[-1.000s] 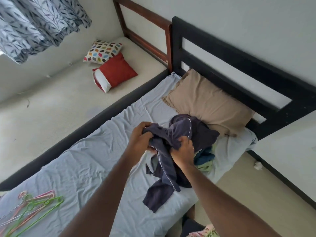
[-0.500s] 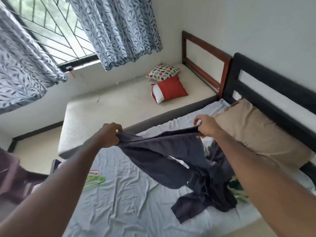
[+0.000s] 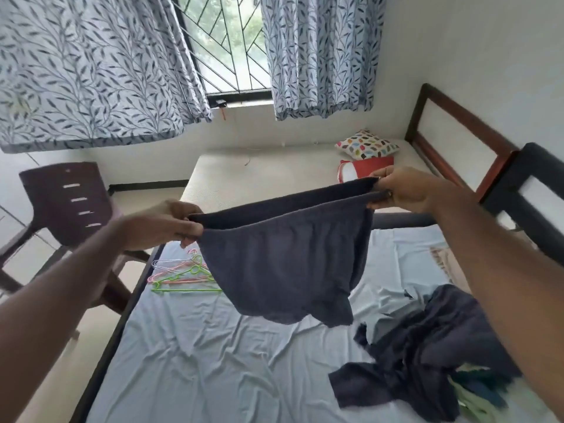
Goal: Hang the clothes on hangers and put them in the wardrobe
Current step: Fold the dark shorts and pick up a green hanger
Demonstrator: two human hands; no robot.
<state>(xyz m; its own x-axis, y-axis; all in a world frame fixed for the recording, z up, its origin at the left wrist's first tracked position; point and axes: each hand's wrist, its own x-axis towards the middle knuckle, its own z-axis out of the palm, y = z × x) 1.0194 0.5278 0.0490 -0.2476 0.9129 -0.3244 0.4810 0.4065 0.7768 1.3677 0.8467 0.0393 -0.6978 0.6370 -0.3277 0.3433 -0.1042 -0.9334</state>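
Holding one dark shorts [image 3: 283, 264] stretched by the waistband above the bed [image 3: 213, 361].
Left hand [image 3: 164, 224] and right hand [image 3: 406, 190] each pinch one end; a heap of hangers [image 3: 183, 274], too tangled to count, lies on the sheet; one clothes pile [image 3: 427, 355] right; two cushions [image 3: 366, 154] behind.

Shorts [image 3: 283, 270] hide part of the hangers [image 3: 183, 276] — chair [image 3: 67, 209] blurred.

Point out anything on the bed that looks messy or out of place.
Two things stand out. A crumpled pile of dark clothes lies unfolded near the right edge of the wrinkled sheet. The coloured hangers lie in a loose tangle by the left edge. Nothing looks damaged or spilled.
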